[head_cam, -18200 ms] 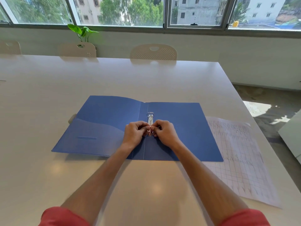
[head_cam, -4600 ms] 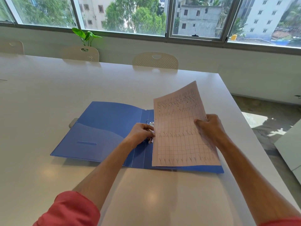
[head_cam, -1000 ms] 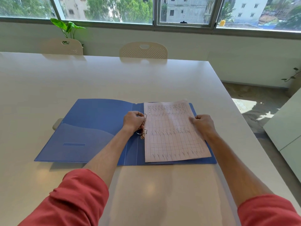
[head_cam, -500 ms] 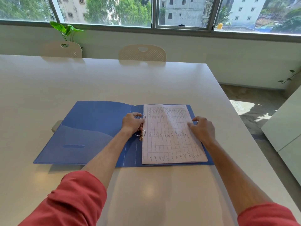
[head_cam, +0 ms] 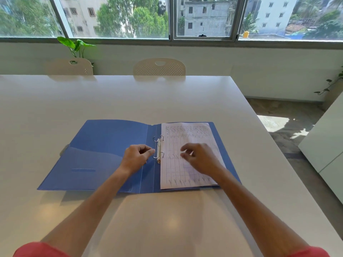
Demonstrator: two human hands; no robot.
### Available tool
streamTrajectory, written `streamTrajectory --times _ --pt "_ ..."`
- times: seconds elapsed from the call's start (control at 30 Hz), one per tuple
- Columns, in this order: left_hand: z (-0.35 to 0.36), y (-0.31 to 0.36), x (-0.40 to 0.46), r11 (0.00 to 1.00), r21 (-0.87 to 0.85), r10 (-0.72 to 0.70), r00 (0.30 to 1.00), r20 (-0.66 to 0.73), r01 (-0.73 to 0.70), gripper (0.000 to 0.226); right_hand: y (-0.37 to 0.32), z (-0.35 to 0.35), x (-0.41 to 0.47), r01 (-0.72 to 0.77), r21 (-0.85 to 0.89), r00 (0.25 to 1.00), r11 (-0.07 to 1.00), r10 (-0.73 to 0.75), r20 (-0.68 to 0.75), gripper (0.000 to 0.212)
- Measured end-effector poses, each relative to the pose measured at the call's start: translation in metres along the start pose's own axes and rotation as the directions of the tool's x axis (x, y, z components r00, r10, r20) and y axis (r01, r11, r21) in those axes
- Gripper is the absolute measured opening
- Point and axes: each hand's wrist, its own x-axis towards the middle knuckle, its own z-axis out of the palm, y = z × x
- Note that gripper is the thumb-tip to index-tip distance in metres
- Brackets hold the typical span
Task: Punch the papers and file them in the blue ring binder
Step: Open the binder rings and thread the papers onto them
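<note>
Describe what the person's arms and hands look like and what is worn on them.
Both are bare human arms, uncovered from the hands up past the elbows. The left hand and right hand wear no gloves, and no rings, watch or bracelets show. Coral-red sleeves appear only at the bottom corners of the view, the left sleeve and right sleeve, pushed or cut short high on the arms.
</note>
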Motion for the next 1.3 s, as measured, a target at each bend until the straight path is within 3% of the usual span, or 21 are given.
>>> streamTrajectory --times 0.07,0.13,0.3,0.43,0.67,0.77,1.07,1.3 --pt "0.0 -0.004 -0.005 1.0 0.006 0.026 0.998 0.058 -0.026 0.007 -0.015 0.017 0.006 0.051 0.081 0.996 0.995 -0.057 0.074 0.023" --pt "0.0 -0.009 -0.007 0.998 -0.025 0.05 0.997 0.06 -0.049 0.011 -0.026 0.032 0.012 0.048 0.121 0.998 0.992 -0.054 0.043 0.024" --pt "0.003 -0.009 -0.007 0.994 -0.112 0.019 0.999 0.043 -0.014 0.019 -0.034 0.053 0.026 -0.014 0.178 1.0 0.984 0.016 -0.01 0.02" --pt "0.004 -0.007 -0.002 0.994 -0.107 -0.006 0.998 0.068 0.013 0.015 -0.025 0.062 0.026 -0.101 0.331 0.994 0.938 0.107 0.0 0.018" --pt "0.003 -0.003 0.002 0.989 -0.125 -0.064 0.991 0.119 0.079 0.01 -0.02 0.049 0.037 -0.305 0.571 0.949 0.762 0.189 0.253 0.014" --pt "0.001 -0.002 0.004 0.987 -0.12 -0.086 0.984 0.153 0.105 0.01 -0.021 0.042 0.042 -0.363 0.583 0.922 0.727 0.191 0.336 0.014" --pt "0.001 0.004 0.004 0.991 -0.088 -0.081 0.979 0.188 0.099 0.012 -0.025 0.038 0.046 -0.407 0.589 0.897 0.698 0.186 0.4 0.017" --pt "0.001 0.005 0.001 0.993 -0.084 -0.073 0.982 0.173 0.089 0.012 -0.024 0.042 0.045 -0.397 0.593 0.906 0.701 0.193 0.378 0.016"
